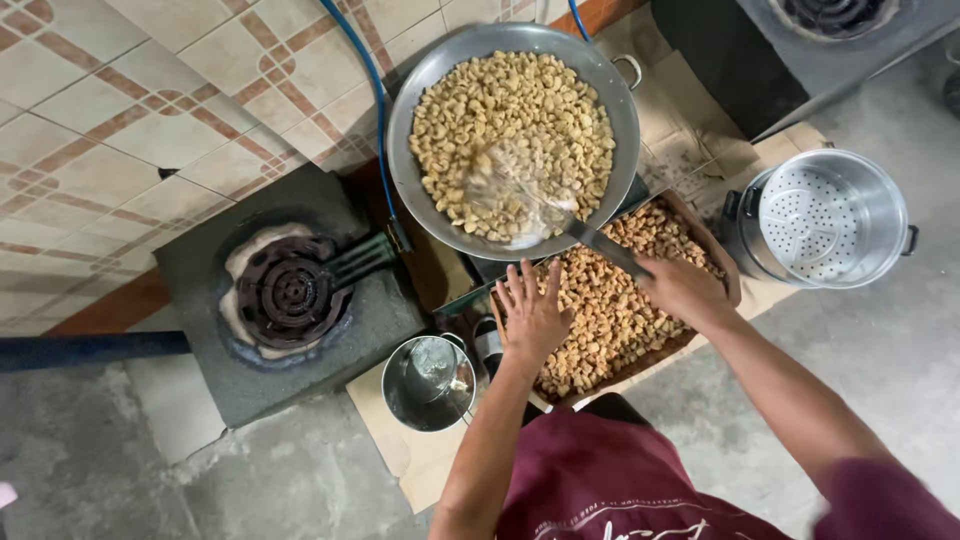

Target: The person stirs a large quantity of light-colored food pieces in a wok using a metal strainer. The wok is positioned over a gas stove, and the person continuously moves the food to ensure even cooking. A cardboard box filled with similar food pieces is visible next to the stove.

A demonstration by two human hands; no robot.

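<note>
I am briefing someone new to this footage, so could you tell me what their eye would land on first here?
First, the big metal wok at top centre, heaped with pale fried pieces, where the right hand works a blurred skimmer. Just below it, the left hand lies flat on a tray of browner pieces. An unlit black burner sits at left, a shiny steamer pot at right.

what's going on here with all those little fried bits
A person crouches over a big metal wok full of pale fried pieces. The right hand grips a skimmer, blurred over the pieces. The left hand rests open on browner pieces in a tray just below. A burner, a small pot and a steamer pot stand around.
</note>
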